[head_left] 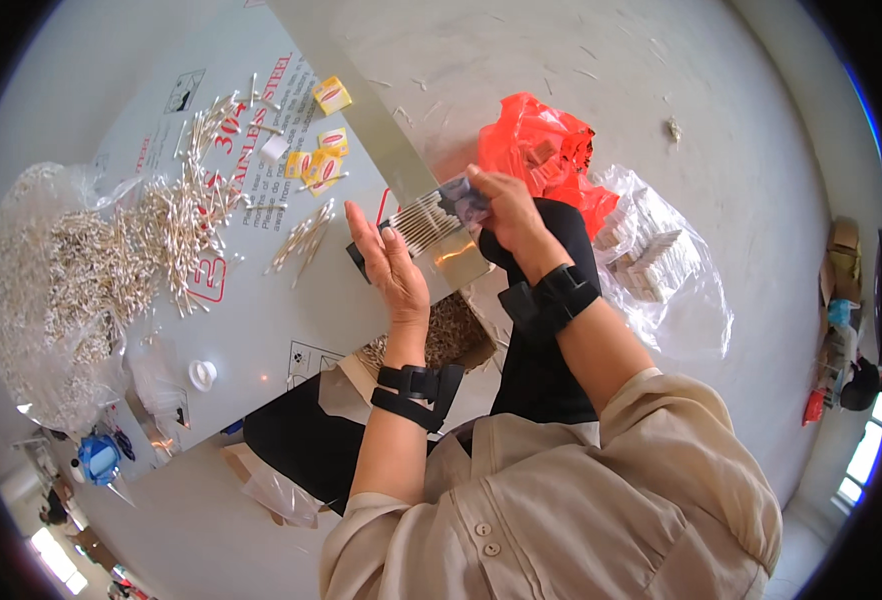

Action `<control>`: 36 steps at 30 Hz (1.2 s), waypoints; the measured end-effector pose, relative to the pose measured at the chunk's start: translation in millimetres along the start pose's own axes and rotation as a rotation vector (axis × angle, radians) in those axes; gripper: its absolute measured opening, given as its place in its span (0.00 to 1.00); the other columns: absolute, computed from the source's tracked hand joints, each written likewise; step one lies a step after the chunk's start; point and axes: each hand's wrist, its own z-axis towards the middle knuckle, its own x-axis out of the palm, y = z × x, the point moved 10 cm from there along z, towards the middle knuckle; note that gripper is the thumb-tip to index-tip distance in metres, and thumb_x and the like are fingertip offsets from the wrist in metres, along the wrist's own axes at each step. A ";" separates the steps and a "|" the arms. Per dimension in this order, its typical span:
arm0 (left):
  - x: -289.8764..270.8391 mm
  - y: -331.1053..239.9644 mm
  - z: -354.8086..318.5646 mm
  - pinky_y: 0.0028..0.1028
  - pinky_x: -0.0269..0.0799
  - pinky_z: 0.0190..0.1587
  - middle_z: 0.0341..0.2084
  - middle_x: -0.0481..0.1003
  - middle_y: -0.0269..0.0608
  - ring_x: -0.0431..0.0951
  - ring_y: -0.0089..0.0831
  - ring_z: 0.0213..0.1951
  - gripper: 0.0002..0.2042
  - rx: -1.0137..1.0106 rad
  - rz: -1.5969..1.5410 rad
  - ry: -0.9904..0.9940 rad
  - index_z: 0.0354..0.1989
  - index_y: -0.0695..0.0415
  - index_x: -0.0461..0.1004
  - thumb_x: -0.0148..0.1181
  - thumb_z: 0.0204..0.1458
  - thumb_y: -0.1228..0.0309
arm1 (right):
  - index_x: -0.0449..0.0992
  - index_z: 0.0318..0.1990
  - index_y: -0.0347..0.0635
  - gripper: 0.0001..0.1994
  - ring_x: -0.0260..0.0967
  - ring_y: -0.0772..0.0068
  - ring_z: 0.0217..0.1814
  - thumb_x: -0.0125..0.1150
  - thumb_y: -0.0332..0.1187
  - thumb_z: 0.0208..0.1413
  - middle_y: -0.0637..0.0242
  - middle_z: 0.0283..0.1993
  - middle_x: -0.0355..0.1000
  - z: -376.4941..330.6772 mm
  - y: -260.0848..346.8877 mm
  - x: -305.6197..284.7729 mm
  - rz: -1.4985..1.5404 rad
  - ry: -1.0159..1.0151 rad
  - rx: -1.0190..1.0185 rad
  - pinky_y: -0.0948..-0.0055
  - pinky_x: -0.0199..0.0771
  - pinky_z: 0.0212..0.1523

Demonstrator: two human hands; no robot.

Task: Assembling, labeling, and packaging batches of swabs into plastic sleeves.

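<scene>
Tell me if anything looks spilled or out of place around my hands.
Yes: loose cotton swabs lie scattered over the table beside the big bag, and a few strays litter the floor. Your hands' bundle of swabs looks tidy.

Looks like a small hand-packing workshop, pretty informal setup with a bare grey concrete floor [721,130] and a pale grey sheet-metal worktable [291,300]. There's a big clear plastic bag stuffed with white cotton swabs [46,290], a loose heap of swabs spilled over the tabletop [186,215], and little yellow cardboard boxes [319,160] scattered near them. On the floor sit a crumpled red plastic bag [541,145] and a clear plastic bag of small packed boxes [661,265].
</scene>
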 end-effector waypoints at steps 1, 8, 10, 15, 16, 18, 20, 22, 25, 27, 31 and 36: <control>1.8 1.4 2.1 0.39 0.40 0.72 0.72 0.43 0.56 0.44 0.46 0.73 0.31 -0.020 -0.037 -0.022 0.72 0.66 0.42 0.39 0.68 0.60 | 0.79 0.39 0.37 0.11 0.71 0.77 0.28 0.65 0.37 0.57 0.68 0.32 0.77 -2.6 -26.3 10.2 0.188 0.051 0.209 0.74 0.69 0.30; 20.2 0.8 6.4 0.37 0.39 0.72 0.71 0.45 0.58 0.45 0.42 0.73 0.32 -0.072 -0.102 -0.005 0.71 0.67 0.43 0.39 0.67 0.56 | 0.78 0.39 0.39 0.07 0.77 0.71 0.33 0.68 0.28 0.54 0.67 0.34 0.78 -9.0 -31.3 25.5 0.288 0.145 0.227 0.70 0.80 0.37; 22.5 3.4 7.3 0.38 0.39 0.73 0.71 0.45 0.58 0.45 0.42 0.73 0.33 -0.077 -0.121 0.004 0.71 0.67 0.43 0.40 0.67 0.54 | 0.77 0.40 0.42 0.08 0.76 0.73 0.32 0.68 0.29 0.54 0.70 0.33 0.76 -10.6 -33.3 24.6 0.260 0.103 0.242 0.70 0.79 0.35; 34.8 4.0 10.2 0.38 0.38 0.73 0.71 0.45 0.57 0.44 0.42 0.73 0.34 -0.059 -0.174 0.062 0.71 0.67 0.44 0.41 0.67 0.54 | 0.74 0.41 0.44 0.10 0.74 0.76 0.30 0.69 0.29 0.53 0.73 0.32 0.73 -12.3 -30.2 26.3 0.279 0.104 0.221 0.70 0.78 0.33; 36.1 3.4 10.6 0.38 0.37 0.73 0.71 0.45 0.56 0.44 0.41 0.73 0.34 -0.054 -0.177 0.064 0.71 0.67 0.44 0.41 0.67 0.54 | 0.74 0.40 0.45 0.10 0.73 0.77 0.30 0.69 0.29 0.53 0.74 0.32 0.73 -13.2 -29.4 26.2 0.292 0.095 0.220 0.71 0.77 0.31; 33.4 2.8 9.2 0.38 0.39 0.73 0.71 0.45 0.56 0.45 0.42 0.73 0.32 -0.038 -0.173 0.039 0.71 0.67 0.43 0.40 0.67 0.57 | 0.74 0.42 0.45 0.11 0.72 0.78 0.29 0.69 0.29 0.53 0.74 0.32 0.73 -17.2 -26.4 26.1 0.271 0.086 0.197 0.73 0.75 0.30; 28.1 3.2 5.5 0.38 0.41 0.72 0.71 0.46 0.55 0.45 0.43 0.73 0.31 -0.022 -0.168 0.013 0.71 0.67 0.43 0.39 0.67 0.60 | 0.74 0.44 0.44 0.13 0.72 0.79 0.29 0.69 0.29 0.52 0.75 0.32 0.73 -22.3 -23.8 26.8 0.250 0.078 0.177 0.75 0.73 0.28; 19.3 6.5 0.0 0.38 0.40 0.73 0.71 0.45 0.54 0.44 0.43 0.73 0.30 -0.038 -0.267 -0.048 0.71 0.67 0.43 0.39 0.67 0.59 | 0.77 0.42 0.43 0.12 0.69 0.82 0.26 0.70 0.28 0.50 0.76 0.31 0.74 -28.7 -20.2 26.6 0.384 0.042 0.191 0.79 0.67 0.24; 22.5 7.8 -3.4 0.39 0.37 0.73 0.72 0.44 0.54 0.42 0.44 0.73 0.31 -0.075 -0.324 -0.010 0.71 0.66 0.43 0.40 0.67 0.59 | 0.80 0.36 0.39 0.05 0.71 0.78 0.25 0.68 0.25 0.51 0.70 0.29 0.76 -25.5 -21.9 20.2 0.193 0.060 0.160 0.75 0.71 0.26; 26.2 6.5 -3.5 0.39 0.36 0.73 0.72 0.43 0.54 0.41 0.44 0.73 0.31 -0.088 -0.308 0.020 0.71 0.66 0.42 0.40 0.67 0.58 | 0.80 0.33 0.42 0.05 0.66 0.82 0.23 0.70 0.25 0.48 0.74 0.27 0.75 -26.1 -21.2 19.2 0.200 0.062 0.130 0.79 0.64 0.23; 26.8 6.5 -3.1 0.40 0.33 0.73 0.72 0.41 0.54 0.38 0.44 0.74 0.33 -0.108 -0.332 0.050 0.72 0.66 0.41 0.41 0.66 0.56 | 0.81 0.30 0.44 0.05 0.61 0.86 0.20 0.72 0.25 0.46 0.77 0.24 0.74 -28.6 -14.7 19.8 0.191 0.079 0.099 0.82 0.58 0.21; 24.6 7.7 -10.3 0.42 0.31 0.73 0.73 0.39 0.54 0.36 0.44 0.74 0.35 -0.112 -0.348 0.007 0.72 0.66 0.40 0.42 0.66 0.55 | 0.80 0.34 0.42 0.06 0.63 0.85 0.20 0.70 0.24 0.48 0.75 0.25 0.74 -26.6 -20.0 18.9 0.189 0.102 0.132 0.80 0.61 0.21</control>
